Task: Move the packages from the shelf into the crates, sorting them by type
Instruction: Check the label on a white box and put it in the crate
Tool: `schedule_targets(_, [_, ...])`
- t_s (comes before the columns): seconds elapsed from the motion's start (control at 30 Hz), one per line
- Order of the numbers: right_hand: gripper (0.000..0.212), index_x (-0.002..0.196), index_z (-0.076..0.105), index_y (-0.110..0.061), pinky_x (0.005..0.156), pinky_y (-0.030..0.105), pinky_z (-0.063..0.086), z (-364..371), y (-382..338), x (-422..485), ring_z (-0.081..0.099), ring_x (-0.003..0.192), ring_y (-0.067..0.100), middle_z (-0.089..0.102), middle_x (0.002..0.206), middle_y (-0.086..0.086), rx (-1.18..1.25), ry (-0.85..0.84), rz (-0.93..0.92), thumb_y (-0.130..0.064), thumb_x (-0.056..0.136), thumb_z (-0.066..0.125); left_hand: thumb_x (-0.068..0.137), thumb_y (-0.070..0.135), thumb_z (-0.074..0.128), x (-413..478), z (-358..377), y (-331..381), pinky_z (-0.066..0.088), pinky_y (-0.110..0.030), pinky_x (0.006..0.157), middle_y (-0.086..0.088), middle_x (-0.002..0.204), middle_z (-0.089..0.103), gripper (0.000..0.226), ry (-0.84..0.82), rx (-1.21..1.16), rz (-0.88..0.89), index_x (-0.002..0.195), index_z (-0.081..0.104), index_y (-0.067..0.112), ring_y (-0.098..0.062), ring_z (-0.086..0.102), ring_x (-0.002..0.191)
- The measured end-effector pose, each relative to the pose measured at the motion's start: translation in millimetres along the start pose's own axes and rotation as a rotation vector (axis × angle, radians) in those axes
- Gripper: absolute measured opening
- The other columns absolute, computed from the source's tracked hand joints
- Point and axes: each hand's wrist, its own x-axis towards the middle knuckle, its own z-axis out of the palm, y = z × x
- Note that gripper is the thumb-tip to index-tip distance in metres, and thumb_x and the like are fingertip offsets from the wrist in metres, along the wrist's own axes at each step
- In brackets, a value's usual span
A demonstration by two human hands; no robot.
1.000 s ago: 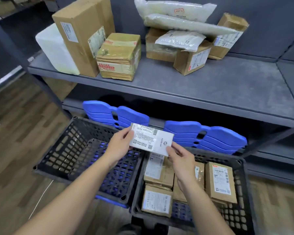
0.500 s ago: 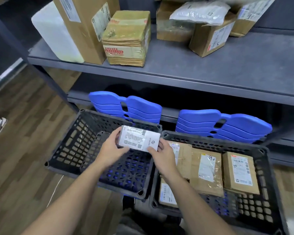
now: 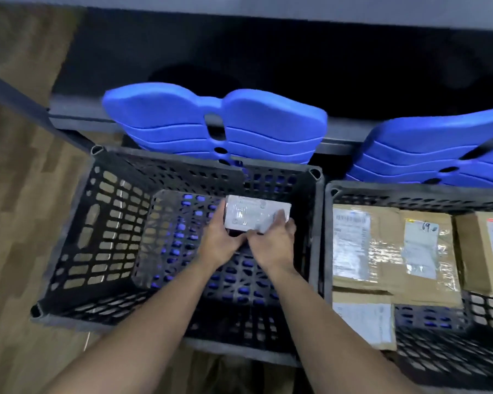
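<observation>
A small white package (image 3: 254, 213) with a printed label lies low inside the left black crate (image 3: 77, 237), near its far right corner. My left hand (image 3: 221, 241) grips its left end and my right hand (image 3: 273, 240) grips its right end, both reaching down into the crate. I cannot tell whether the package touches the crate floor. Nothing else lies in this crate. The right black crate (image 3: 329, 251) holds several brown cardboard packages (image 3: 387, 251) with white labels.
Blue folded lids (image 3: 211, 123) lean behind both crates against the dark lower shelf rail. The upper shelf edge (image 3: 268, 15) runs along the top of the view. Wooden floor (image 3: 17, 194) lies to the left.
Both hands have lowered the white package from above the crates down into the left crate. My head has tilted down, so the shelf with its boxes has left the view.
</observation>
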Motion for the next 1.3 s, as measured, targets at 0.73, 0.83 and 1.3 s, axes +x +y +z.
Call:
schedule_targets(0.73, [0.076, 0.165, 0.006, 0.0, 0.128, 0.053, -0.003, 71, 43, 88, -0.013, 0.16, 0.04, -0.015, 0.173, 0.021, -0.653, 0.063, -0.089, -0.019, 0.103, 0.047, 0.106, 0.049, 0.05, 80, 23, -75, 0.042, -0.045, 0.116, -0.013, 0.163, 0.042, 0.07, -0.002, 0.58, 0.159, 0.163, 0.03, 0.013, -0.037, 0.046, 0.143])
schedule_targets(0.83, [0.078, 0.165, 0.0, 0.0, 0.13, 0.049, -0.005, 76, 45, 86, -0.013, 0.161, 0.038, -0.019, 0.172, 0.02, -0.711, -0.004, -0.144, -0.018, 0.104, 0.045, 0.103, 0.051, 0.041, 82, 20, -76, 0.052, -0.053, 0.1, -0.009, 0.162, 0.045, 0.063, 0.051, 0.773, 0.306, 0.154, 0.051, 0.014, -0.041, 0.054, 0.131])
schedule_targets(1.3, [0.07, 0.168, 0.001, -0.015, 0.123, 0.048, -0.02, 34, 13, 52, -0.025, 0.157, 0.035, -0.018, 0.173, 0.013, -0.851, -0.121, -0.308, -0.05, 0.11, 0.02, 0.109, 0.058, 0.023, 50, -29, -25, 0.007, -0.048, 0.131, 0.0, 0.176, 0.004, 0.069, -0.292, 1.027, 0.067, 0.166, -0.006, 0.034, -0.027, 0.005, 0.161])
